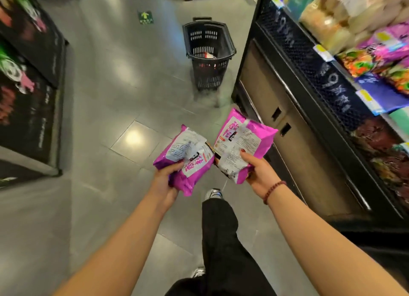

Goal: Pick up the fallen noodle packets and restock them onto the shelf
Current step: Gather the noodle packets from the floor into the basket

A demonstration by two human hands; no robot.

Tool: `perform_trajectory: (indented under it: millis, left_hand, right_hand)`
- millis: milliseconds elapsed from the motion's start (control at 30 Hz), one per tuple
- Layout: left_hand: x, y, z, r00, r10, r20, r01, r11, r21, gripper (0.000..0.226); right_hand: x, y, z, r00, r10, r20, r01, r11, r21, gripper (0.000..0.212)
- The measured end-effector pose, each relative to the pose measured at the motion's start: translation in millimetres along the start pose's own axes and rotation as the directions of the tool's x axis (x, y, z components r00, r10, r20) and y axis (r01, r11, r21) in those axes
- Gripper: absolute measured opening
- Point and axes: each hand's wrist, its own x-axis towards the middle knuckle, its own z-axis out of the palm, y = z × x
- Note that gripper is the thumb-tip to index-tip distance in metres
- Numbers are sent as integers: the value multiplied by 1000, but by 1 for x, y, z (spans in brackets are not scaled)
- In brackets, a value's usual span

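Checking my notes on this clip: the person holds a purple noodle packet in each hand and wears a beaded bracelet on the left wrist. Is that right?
Not quite. The beaded bracelet is on the right wrist, not the left, as the head view shows. The rest stands: the left hand grips one purple noodle packet, and the right hand grips a second purple noodle packet.

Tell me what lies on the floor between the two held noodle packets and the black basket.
Head view: only bare grey floor tiles separate the basket from the left packet and right packet.
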Motion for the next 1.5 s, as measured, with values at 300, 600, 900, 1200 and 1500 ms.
perform_trajectory:
  millis: [300, 600, 900, 1200, 1500]
  left_hand:
    - [147, 108, 69, 993, 72, -91, -83, 990, -113, 41]
    - [267, 187, 124, 997, 63, -53, -67, 995, -71, 28]
    - [419, 306, 166, 999, -5, 49, 3, 999, 44, 34]
    - [548, 408, 227, 987, -123, 101, 114, 989, 89, 21]
    - [681, 447, 308, 991, -103, 87, 89, 984, 153, 48]
  right_hand:
    - [166, -107, 94, 990, 78, 114, -72, 996, -56, 23]
    - [288, -184, 154, 993, 80, 90, -75, 996, -57, 27]
    - [423, -238, 245, 994, 97, 52, -99, 994, 38, 26]
    - [527, -289, 313, 989, 146, -3, -141, 959, 247, 33]
    - [671, -365, 338, 990, 140, -6, -133, 955, 264, 40]
